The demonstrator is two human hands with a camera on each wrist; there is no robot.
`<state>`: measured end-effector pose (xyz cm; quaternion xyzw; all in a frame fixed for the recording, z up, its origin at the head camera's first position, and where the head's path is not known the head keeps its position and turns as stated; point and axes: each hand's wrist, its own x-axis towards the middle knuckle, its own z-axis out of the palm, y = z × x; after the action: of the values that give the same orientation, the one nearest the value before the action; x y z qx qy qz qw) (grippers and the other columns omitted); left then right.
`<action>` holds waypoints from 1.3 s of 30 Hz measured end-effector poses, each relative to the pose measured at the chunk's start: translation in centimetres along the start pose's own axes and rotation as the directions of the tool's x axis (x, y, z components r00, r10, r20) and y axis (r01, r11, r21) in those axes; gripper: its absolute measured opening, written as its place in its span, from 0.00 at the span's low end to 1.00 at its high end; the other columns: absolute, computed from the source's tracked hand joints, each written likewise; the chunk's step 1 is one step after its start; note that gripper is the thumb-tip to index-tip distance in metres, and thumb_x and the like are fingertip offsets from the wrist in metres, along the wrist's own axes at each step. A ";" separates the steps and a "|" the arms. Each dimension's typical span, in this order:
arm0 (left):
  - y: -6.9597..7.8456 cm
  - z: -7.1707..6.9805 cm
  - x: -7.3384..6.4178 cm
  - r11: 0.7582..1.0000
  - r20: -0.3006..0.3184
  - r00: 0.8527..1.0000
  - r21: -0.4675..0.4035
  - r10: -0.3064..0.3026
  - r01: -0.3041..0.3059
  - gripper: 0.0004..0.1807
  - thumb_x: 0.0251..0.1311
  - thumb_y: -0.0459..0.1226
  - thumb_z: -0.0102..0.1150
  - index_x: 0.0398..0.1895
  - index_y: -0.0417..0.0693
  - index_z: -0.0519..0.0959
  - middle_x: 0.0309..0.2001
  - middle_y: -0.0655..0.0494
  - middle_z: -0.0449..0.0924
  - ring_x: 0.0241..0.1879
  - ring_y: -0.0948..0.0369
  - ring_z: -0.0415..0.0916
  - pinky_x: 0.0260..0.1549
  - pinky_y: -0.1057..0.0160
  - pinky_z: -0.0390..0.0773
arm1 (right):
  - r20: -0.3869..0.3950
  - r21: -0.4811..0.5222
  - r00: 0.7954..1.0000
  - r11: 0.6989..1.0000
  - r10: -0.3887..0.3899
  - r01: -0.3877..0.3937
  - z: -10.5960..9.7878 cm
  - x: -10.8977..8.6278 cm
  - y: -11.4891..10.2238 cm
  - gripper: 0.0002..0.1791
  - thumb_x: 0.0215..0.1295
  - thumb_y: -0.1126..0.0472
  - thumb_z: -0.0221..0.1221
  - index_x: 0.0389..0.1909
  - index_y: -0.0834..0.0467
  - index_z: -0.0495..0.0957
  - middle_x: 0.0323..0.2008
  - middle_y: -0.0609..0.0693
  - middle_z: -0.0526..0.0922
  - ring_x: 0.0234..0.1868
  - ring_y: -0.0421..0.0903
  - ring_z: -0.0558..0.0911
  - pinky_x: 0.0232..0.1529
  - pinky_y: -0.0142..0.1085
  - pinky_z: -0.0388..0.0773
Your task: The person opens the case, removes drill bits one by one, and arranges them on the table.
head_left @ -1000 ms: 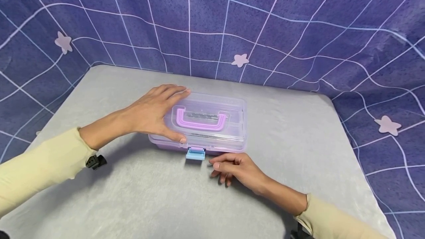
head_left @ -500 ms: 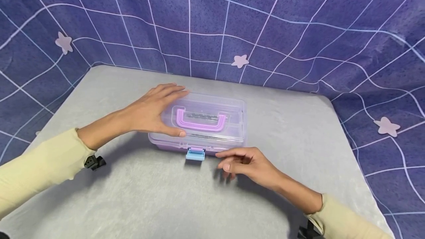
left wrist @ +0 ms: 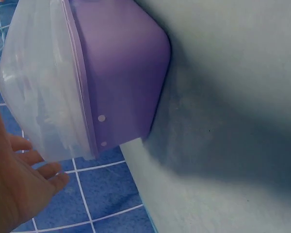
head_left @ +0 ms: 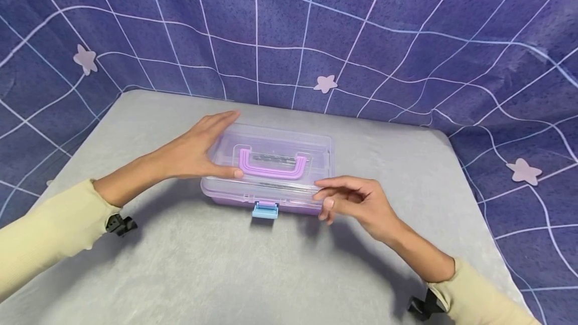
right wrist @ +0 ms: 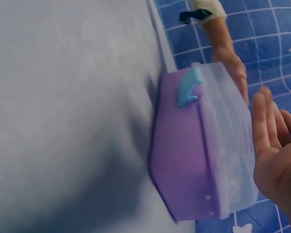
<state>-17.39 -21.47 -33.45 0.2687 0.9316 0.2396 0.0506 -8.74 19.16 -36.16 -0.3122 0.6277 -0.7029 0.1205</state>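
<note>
A purple plastic storage box (head_left: 289,209) with a see-through lid (head_left: 289,137) stands on the table. Its lilac handle (head_left: 273,170) lies folded on top, and the light blue latch (head_left: 265,210) at the front sticks outward. Some slim dark shapes show dimly through the lid. My left hand (head_left: 187,152) hovers at the lid's left end, fingers spread and thumb near the handle. At the front right corner is my right hand (head_left: 361,202), fingers loosely bent and holding nothing. The right wrist view shows its fingers (right wrist: 266,121) beside the lid.
A grey cloth covers the table (head_left: 235,275). Behind and around it hangs a blue curtain (head_left: 289,24) with a line grid and pale stars. Black straps with small devices (head_left: 121,224) sit at both wrists.
My right hand has moved right and upward, from beside the latch to the box's front right corner. The left hand has drawn back a little to the left. The box stays put.
</note>
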 end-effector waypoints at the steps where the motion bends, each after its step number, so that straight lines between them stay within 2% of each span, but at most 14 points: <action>1: -0.1 0.0 -0.1 1.000 -0.002 1.000 -0.010 -0.003 0.003 0.73 0.59 0.67 0.80 0.96 0.53 0.45 0.94 0.46 0.47 0.92 0.41 0.46 0.86 0.27 0.56 | -0.040 -0.012 0.999 1.000 -0.020 0.019 -0.2 0.1 -0.1 0.24 0.75 0.79 0.62 0.64 0.57 0.89 0.51 0.48 0.97 0.37 0.43 0.94 0.41 0.41 0.94; 3: -0.2 -0.1 -0.2 1.000 -0.003 1.000 -0.028 -0.011 0.011 0.72 0.60 0.66 0.80 0.96 0.54 0.44 0.94 0.45 0.47 0.92 0.42 0.46 0.86 0.27 0.56 | -0.124 -0.041 0.990 0.998 -0.062 0.057 -0.7 0.3 -0.3 0.23 0.74 0.80 0.62 0.61 0.57 0.91 0.49 0.48 0.97 0.37 0.41 0.94 0.43 0.38 0.93; 6: -0.5 -0.2 -0.5 0.999 -0.004 1.000 -0.044 -0.026 0.026 0.72 0.61 0.65 0.79 0.96 0.55 0.43 0.94 0.44 0.46 0.93 0.42 0.46 0.87 0.28 0.55 | -0.236 -0.085 0.965 0.992 -0.111 0.093 -1.8 0.7 -0.3 0.23 0.70 0.83 0.63 0.58 0.60 0.91 0.48 0.49 0.97 0.42 0.41 0.95 0.49 0.35 0.92; 9: -0.7 -0.3 -0.8 0.998 -0.005 0.999 -0.054 -0.038 0.038 0.71 0.61 0.65 0.79 0.96 0.58 0.42 0.94 0.45 0.46 0.93 0.42 0.46 0.87 0.27 0.54 | -0.284 -0.149 0.949 0.984 -0.139 0.100 -3.1 1.1 -0.1 0.25 0.66 0.85 0.64 0.61 0.66 0.89 0.53 0.49 0.96 0.52 0.42 0.93 0.57 0.33 0.90; 12: -1.1 -0.3 -1.1 0.997 -0.008 0.999 -0.069 -0.038 0.037 0.72 0.60 0.63 0.81 0.96 0.58 0.41 0.94 0.44 0.46 0.93 0.40 0.46 0.86 0.26 0.54 | -0.267 -0.217 0.954 0.973 -0.134 0.076 -4.5 1.3 0.6 0.33 0.62 0.84 0.69 0.70 0.72 0.81 0.65 0.53 0.91 0.64 0.43 0.89 0.67 0.35 0.85; 14: -1.4 -0.2 -1.2 0.997 -0.007 1.000 -0.078 -0.028 0.027 0.74 0.58 0.61 0.83 0.96 0.58 0.41 0.94 0.43 0.45 0.92 0.39 0.46 0.85 0.24 0.55 | -0.241 -0.254 0.965 0.966 -0.106 0.043 -5.4 1.3 1.2 0.41 0.60 0.80 0.75 0.76 0.74 0.74 0.74 0.61 0.84 0.72 0.43 0.84 0.74 0.35 0.80; 16: -1.8 0.0 -1.3 0.996 -0.007 1.000 -0.091 -0.019 0.018 0.76 0.56 0.60 0.85 0.96 0.57 0.40 0.94 0.43 0.45 0.92 0.38 0.46 0.84 0.23 0.55 | -0.215 -0.289 0.975 0.957 -0.057 -0.008 -6.1 1.2 1.8 0.51 0.59 0.72 0.82 0.82 0.71 0.68 0.81 0.67 0.74 0.80 0.44 0.77 0.79 0.32 0.74; 18: -2.0 0.2 -1.5 0.995 -0.008 1.000 -0.102 -0.013 0.012 0.79 0.52 0.60 0.87 0.96 0.56 0.40 0.94 0.43 0.44 0.92 0.37 0.46 0.84 0.23 0.56 | -0.184 -0.316 0.983 0.947 -0.007 -0.052 -6.7 1.1 2.4 0.63 0.56 0.62 0.87 0.87 0.68 0.60 0.86 0.71 0.64 0.87 0.51 0.69 0.82 0.28 0.68; 22: -2.5 0.6 -1.5 0.990 -0.019 1.000 -0.141 0.002 -0.005 0.86 0.42 0.57 0.92 0.96 0.50 0.39 0.94 0.40 0.43 0.91 0.35 0.48 0.84 0.23 0.55 | -0.126 -0.365 0.988 0.922 0.085 -0.126 -7.3 1.0 3.1 0.81 0.46 0.46 0.92 0.93 0.61 0.48 0.91 0.67 0.52 0.92 0.64 0.53 0.85 0.23 0.59; 25: -2.8 0.9 -1.5 0.983 -0.020 1.000 -0.181 0.006 -0.010 0.91 0.35 0.54 0.95 0.95 0.47 0.37 0.94 0.38 0.43 0.90 0.33 0.51 0.84 0.23 0.55 | -0.105 -0.402 0.985 0.900 0.138 -0.169 -7.2 1.0 3.4 0.86 0.42 0.45 0.93 0.94 0.58 0.45 0.93 0.60 0.49 0.94 0.64 0.50 0.89 0.29 0.55; 30: -3.2 1.2 -1.5 0.969 0.000 1.000 -0.249 0.007 -0.006 0.97 0.28 0.51 0.99 0.95 0.50 0.33 0.95 0.42 0.41 0.90 0.33 0.52 0.84 0.23 0.54 | -0.101 -0.438 0.980 0.877 0.172 -0.199 -6.7 1.3 3.6 0.85 0.40 0.60 0.94 0.94 0.55 0.45 0.94 0.57 0.49 0.94 0.59 0.52 0.91 0.50 0.52; 34: -3.4 1.1 -1.8 0.963 0.021 1.000 -0.268 -0.001 0.006 1.00 0.26 0.51 1.01 0.95 0.53 0.31 0.95 0.42 0.40 0.89 0.33 0.54 0.85 0.24 0.53 | -0.101 -0.427 0.978 0.879 0.184 -0.210 -6.5 1.6 3.8 0.83 0.42 0.66 0.92 0.94 0.56 0.46 0.93 0.57 0.50 0.93 0.60 0.54 0.91 0.55 0.52; 39: -3.6 0.9 -2.0 0.964 0.068 0.998 -0.265 -0.015 0.032 0.99 0.29 0.52 1.01 0.95 0.52 0.30 0.94 0.36 0.41 0.89 0.32 0.54 0.86 0.25 0.51 | -0.112 -0.421 0.972 0.876 0.208 -0.236 -6.5 1.7 4.0 0.78 0.46 0.64 0.91 0.94 0.55 0.49 0.93 0.56 0.54 0.91 0.64 0.59 0.91 0.62 0.52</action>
<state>-17.18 -24.82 -36.05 0.2562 0.8919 0.3530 0.1197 -14.75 22.68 -39.59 -0.2345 0.8026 -0.5378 0.1082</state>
